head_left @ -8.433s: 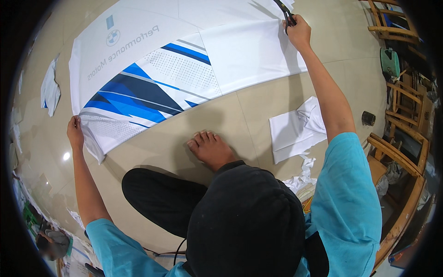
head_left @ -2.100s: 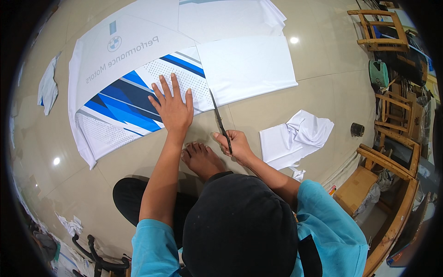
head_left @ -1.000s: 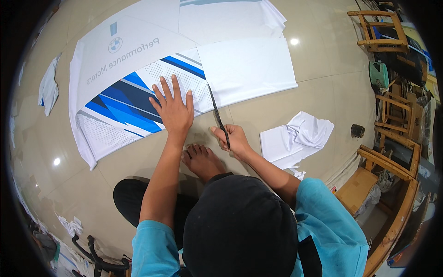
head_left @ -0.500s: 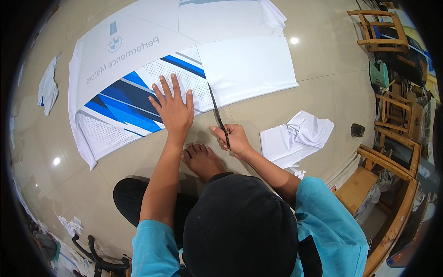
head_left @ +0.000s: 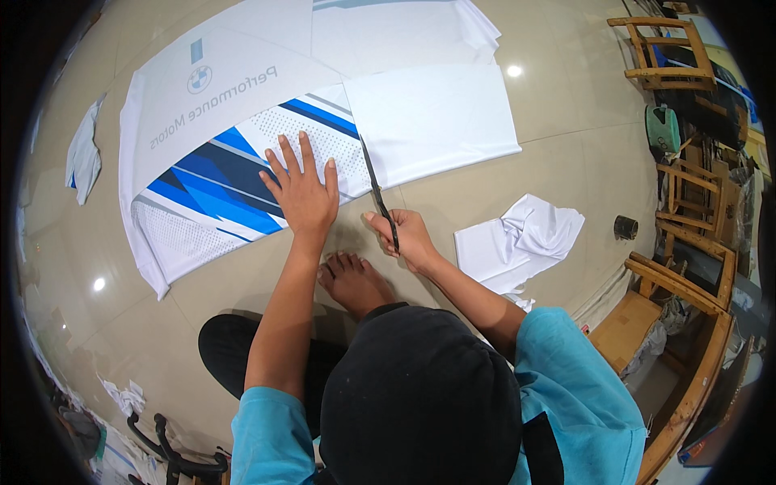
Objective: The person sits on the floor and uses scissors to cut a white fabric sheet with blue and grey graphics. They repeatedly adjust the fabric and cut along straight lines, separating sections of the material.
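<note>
A large sheet of white fabric (head_left: 436,121) with a blue, navy and grey printed section lies spread on the floor. On that printed section my left hand (head_left: 303,190) rests flat, fingers spread. My right hand (head_left: 404,240) grips a pair of black scissors (head_left: 378,194) by the handles. The blades point away from me and lie along the line between the dotted print and the plain white part, at the fabric's near edge. Whether the blades are parted is hard to make out.
A crumpled white fabric piece (head_left: 521,242) lies right of my right hand. My bare foot (head_left: 354,283) is just below the sheet. Wooden frames (head_left: 687,283) line the right side, with a small dark cup-like object (head_left: 625,228) before them. Another cloth scrap (head_left: 84,153) lies far left.
The scissors and my right hand have shifted very slightly, and the blades look closer together. My left hand stays in place on the print.
</note>
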`<act>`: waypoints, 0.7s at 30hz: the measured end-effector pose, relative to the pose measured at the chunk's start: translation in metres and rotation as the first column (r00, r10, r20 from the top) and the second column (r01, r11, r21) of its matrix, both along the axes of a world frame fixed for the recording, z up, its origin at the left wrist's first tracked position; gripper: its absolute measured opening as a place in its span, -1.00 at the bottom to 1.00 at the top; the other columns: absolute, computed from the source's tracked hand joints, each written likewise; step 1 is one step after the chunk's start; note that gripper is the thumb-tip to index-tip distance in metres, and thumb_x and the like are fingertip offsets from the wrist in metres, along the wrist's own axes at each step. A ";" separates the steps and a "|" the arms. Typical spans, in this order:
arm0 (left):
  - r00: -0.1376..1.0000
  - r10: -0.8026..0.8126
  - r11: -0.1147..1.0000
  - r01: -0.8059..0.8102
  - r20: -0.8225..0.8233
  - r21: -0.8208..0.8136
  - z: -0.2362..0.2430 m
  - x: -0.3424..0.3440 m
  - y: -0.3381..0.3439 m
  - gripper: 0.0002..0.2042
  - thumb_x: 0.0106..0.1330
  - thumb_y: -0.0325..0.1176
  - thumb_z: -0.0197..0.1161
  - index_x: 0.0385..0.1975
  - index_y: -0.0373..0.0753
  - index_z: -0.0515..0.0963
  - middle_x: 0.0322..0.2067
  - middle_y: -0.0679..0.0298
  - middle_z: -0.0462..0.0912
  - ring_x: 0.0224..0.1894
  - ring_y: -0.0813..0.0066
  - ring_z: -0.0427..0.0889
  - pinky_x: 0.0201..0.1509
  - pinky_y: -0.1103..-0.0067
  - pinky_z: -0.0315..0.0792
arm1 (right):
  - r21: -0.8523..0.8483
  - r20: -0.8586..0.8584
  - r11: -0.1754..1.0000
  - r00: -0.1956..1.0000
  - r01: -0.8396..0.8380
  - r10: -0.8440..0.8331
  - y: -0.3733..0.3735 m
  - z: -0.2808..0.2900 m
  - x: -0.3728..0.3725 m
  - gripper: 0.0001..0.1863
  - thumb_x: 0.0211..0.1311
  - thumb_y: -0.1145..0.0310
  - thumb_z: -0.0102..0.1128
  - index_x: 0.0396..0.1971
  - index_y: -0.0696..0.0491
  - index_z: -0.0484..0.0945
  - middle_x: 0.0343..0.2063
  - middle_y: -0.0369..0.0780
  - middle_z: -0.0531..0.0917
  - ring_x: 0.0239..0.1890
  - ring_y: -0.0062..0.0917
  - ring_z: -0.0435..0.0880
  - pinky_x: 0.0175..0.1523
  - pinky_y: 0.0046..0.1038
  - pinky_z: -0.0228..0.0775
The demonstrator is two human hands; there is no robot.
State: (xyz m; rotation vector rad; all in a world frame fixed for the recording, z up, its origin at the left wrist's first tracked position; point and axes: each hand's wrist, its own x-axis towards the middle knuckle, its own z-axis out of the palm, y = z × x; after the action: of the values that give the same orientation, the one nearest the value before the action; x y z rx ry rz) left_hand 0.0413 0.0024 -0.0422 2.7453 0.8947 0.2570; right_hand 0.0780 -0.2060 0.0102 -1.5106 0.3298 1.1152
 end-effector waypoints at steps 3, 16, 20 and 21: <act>1.000 -0.003 1.000 0.003 0.010 -0.004 -0.001 0.000 -0.001 -0.28 0.71 0.12 0.06 0.76 -0.08 0.23 0.76 -0.11 0.04 0.77 -0.46 -0.10 0.70 -0.41 -0.20 | 0.001 0.013 1.000 1.000 0.001 -0.001 0.004 0.000 0.005 -0.50 0.41 0.07 0.63 -0.47 0.06 0.50 -0.70 -0.36 0.50 -0.74 -0.74 0.37 -0.63 -0.57 0.07; 1.000 -0.002 1.000 0.002 0.005 -0.012 0.000 0.000 0.000 -0.27 0.71 0.12 0.07 0.76 -0.08 0.22 0.76 -0.11 0.04 0.77 -0.46 -0.10 0.70 -0.42 -0.20 | -0.020 0.003 1.000 1.000 -0.008 0.008 0.007 0.000 0.011 -0.52 0.40 0.12 0.65 -0.45 0.10 0.52 -0.68 -0.34 0.53 -0.73 -0.74 0.39 -0.65 -0.58 0.10; 1.000 -0.001 1.000 0.001 0.012 -0.009 0.000 0.000 0.000 -0.27 0.70 0.12 0.08 0.76 -0.07 0.23 0.76 -0.12 0.04 0.76 -0.47 -0.09 0.69 -0.43 -0.19 | -0.027 0.001 1.000 1.000 -0.008 0.008 0.008 0.002 0.010 -0.54 0.42 0.13 0.63 -0.45 0.07 0.53 -0.69 -0.36 0.52 -0.74 -0.74 0.39 -0.64 -0.58 0.11; 1.000 -0.001 1.000 0.001 0.014 -0.009 0.000 0.000 0.000 -0.27 0.70 0.12 0.08 0.76 -0.07 0.24 0.76 -0.12 0.05 0.76 -0.47 -0.09 0.69 -0.43 -0.19 | -0.035 -0.001 0.999 1.000 -0.011 0.011 0.010 0.003 0.010 -0.55 0.44 0.14 0.62 -0.46 0.04 0.52 -0.69 -0.37 0.52 -0.74 -0.74 0.38 -0.63 -0.57 0.12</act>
State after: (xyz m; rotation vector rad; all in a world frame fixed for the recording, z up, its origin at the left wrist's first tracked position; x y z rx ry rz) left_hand 0.0410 0.0027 -0.0424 2.7321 0.8886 0.2715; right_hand 0.0879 -0.1964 0.0129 -1.5444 0.3427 1.1238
